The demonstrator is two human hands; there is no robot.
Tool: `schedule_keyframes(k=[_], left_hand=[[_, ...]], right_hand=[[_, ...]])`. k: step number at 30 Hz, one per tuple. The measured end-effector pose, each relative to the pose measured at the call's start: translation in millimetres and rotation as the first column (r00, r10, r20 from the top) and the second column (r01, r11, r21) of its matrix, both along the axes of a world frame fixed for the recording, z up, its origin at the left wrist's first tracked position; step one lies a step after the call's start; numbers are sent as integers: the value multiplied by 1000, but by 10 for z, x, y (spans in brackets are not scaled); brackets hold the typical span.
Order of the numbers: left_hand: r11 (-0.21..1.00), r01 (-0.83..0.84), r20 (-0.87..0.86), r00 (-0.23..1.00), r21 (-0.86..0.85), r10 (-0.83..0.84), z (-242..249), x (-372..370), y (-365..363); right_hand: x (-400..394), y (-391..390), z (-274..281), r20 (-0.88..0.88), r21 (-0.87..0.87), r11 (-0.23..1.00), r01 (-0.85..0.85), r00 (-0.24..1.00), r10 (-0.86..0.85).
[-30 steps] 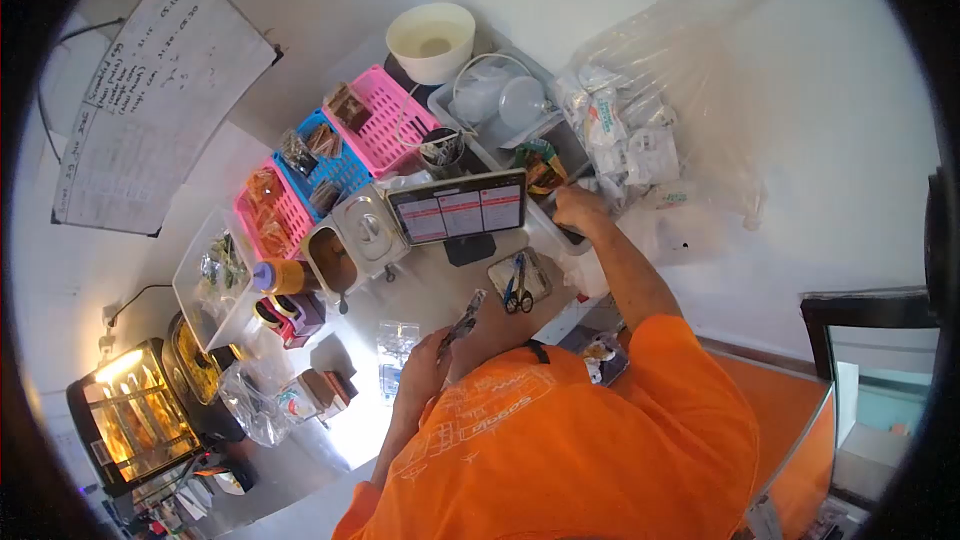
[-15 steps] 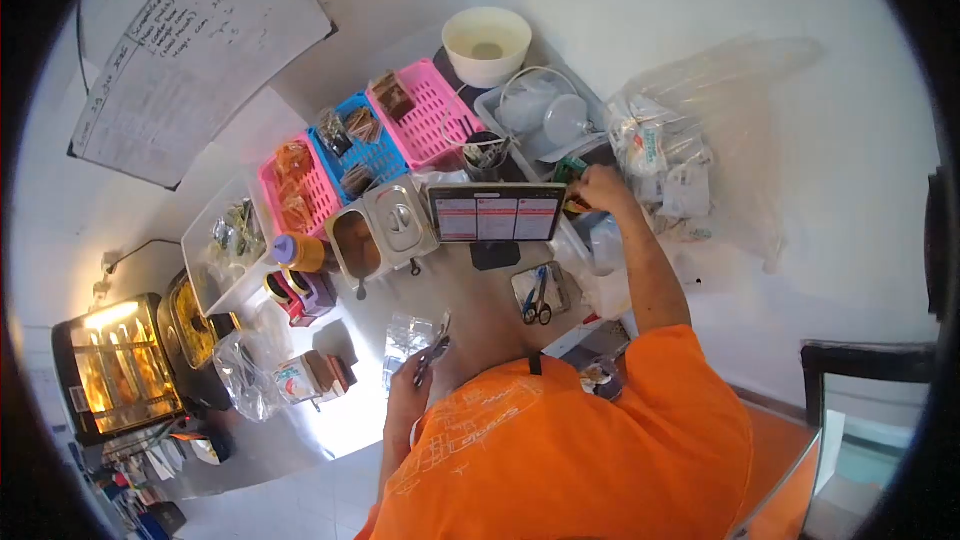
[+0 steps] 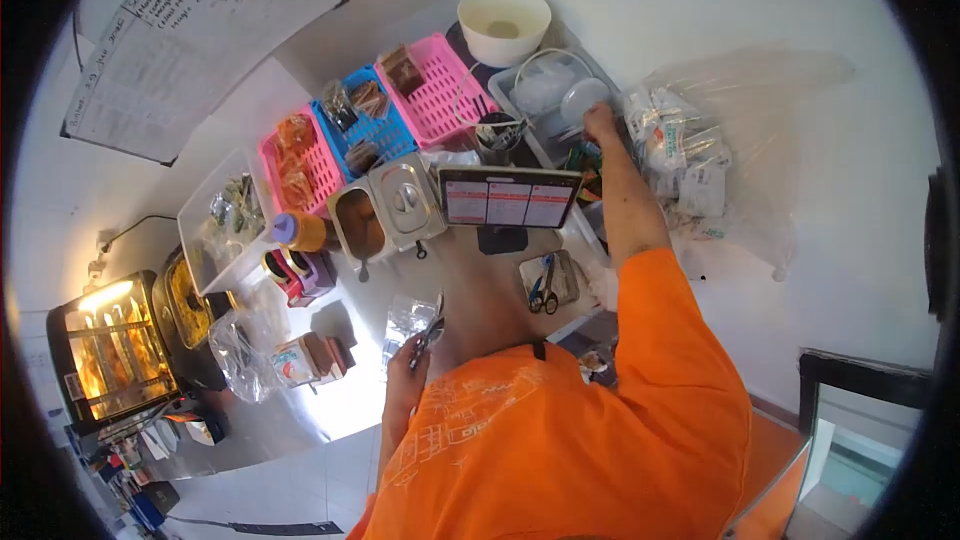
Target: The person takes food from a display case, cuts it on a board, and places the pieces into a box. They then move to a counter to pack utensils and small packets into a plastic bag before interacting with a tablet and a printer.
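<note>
My left hand (image 3: 404, 376) is closed round a slim metal utensil (image 3: 430, 333) with dark parts. It is held over the steel counter, beside a clear plastic packet (image 3: 405, 323). My right arm reaches past the tablet (image 3: 508, 198) to the grey bin at the back. There my right hand (image 3: 600, 123), its fingers curled, is at the lower edge of a round white lid (image 3: 583, 97). What those fingers hold, if anything, is hidden. Green and dark packets (image 3: 586, 168) lie just below that wrist.
Pink baskets (image 3: 440, 80) and a blue basket (image 3: 385, 143) line the back, near a cream bowl (image 3: 505, 25). Steel food pans (image 3: 402, 202) and scissors in a tray (image 3: 544, 285) sit before me. A bag of packets (image 3: 690, 150) is at right; a lit warmer (image 3: 115, 345) stands far left.
My right hand has left the green packets and moved up and back to the lid. My left hand still holds the utensil. The camera view has shifted slightly.
</note>
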State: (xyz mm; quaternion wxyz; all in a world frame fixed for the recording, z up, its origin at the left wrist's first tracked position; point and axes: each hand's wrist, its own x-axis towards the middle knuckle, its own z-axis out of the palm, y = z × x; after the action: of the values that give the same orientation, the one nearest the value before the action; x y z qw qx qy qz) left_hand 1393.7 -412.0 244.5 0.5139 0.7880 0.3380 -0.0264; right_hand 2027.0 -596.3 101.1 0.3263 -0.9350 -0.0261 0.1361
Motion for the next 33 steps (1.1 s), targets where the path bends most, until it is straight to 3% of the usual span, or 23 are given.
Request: schedule_keyframes(k=[3,4,10,13,15,16,19,20,22,23,24,26,28,30,33], left_hand=[[1000,1,96,995,13,-2,-370,-143,62],[1000,4,39,999,-20,-4,-237,-87,69],[989,143,49,989,-50,-140,-145,144,161],[969,203,62,979,-142,-196,-203,179,191],[963,217,59,976,-158,-210,-145,223,170],[959,273,144,954,-72,-261,-193,239,147],[908,415,175,900,-64,-399,-250,436,6],[885,462,265,862,-55,-433,-117,570,-92],[756,652,160,742,54,-651,12,806,-284],[686,720,117,676,107,-727,251,1001,-431],[607,780,70,604,156,-794,501,1215,-596],[431,869,1,444,242,-896,666,1601,-894],[355,829,83,355,433,-931,295,2032,-1296],[348,770,51,382,535,-923,106,2445,-1666],[396,707,-54,522,586,-851,-345,2956,-2038]], right_hand=[[-165,36,706,-208,198,979,45,978,-3],[-261,33,863,-243,304,947,102,970,-26],[-743,20,1776,-241,472,880,58,968,66],[-1373,-157,2364,-132,668,743,-40,976,171],[-1531,-373,2411,-156,793,608,-49,948,279],[-1628,-475,2434,-160,846,531,-46,928,335],[-2092,-661,2608,-98,906,421,-36,951,293],[-2209,-782,2657,-36,904,419,-88,959,280],[-2467,-1089,2750,84,888,420,-186,965,249],[-2697,-1203,2869,39,925,368,-98,986,165],[-2934,-1321,2972,-11,951,308,-15,997,82],[-3173,-1685,3017,-28,995,99,16,993,115],[-3302,-2141,2837,-27,999,26,26,999,22],[-3452,-2374,2805,-107,994,29,109,992,-66],[-3622,-2641,2708,-122,972,202,125,992,-24]])
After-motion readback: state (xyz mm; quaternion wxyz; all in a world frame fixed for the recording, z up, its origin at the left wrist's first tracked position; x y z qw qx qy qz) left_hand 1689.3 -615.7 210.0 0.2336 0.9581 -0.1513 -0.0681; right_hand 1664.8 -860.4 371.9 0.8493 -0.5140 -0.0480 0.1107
